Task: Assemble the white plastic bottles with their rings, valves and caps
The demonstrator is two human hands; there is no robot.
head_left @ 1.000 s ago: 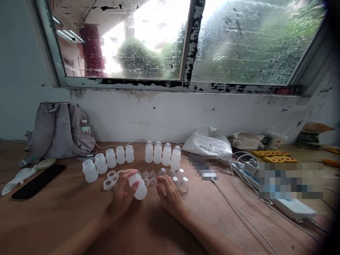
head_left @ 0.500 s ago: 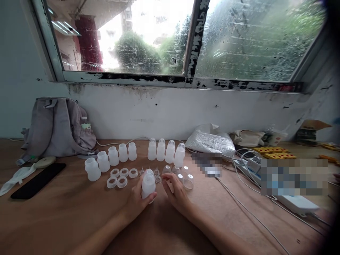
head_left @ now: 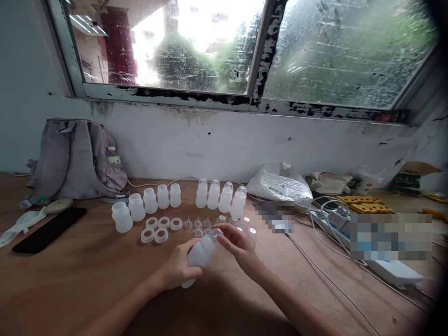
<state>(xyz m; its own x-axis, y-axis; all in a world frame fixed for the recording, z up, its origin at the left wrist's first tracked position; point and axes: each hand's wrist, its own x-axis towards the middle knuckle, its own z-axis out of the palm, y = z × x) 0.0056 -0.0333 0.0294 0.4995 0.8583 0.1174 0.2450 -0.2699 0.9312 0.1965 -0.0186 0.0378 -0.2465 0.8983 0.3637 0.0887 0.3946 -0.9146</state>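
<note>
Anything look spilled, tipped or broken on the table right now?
Nothing spilled or broken. The only tilted item is the bottle held in the left hand, with the right hand at its top. The other bottles stand upright in rows.

Open bottles (head_left: 147,207) left of capped bottles (head_left: 220,196) (rings (head_left: 160,228) seemingly before them).

Both forearms are bare (no sleeves, rings or watch visible), hands (head_left: 210,256) ungloved.

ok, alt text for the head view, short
Left hand holds a tilted white plastic bottle while the right hand fits a clear cap on its top, above a wooden table. Behind stand rows of bottles, loose rings and a grey backpack.
</note>
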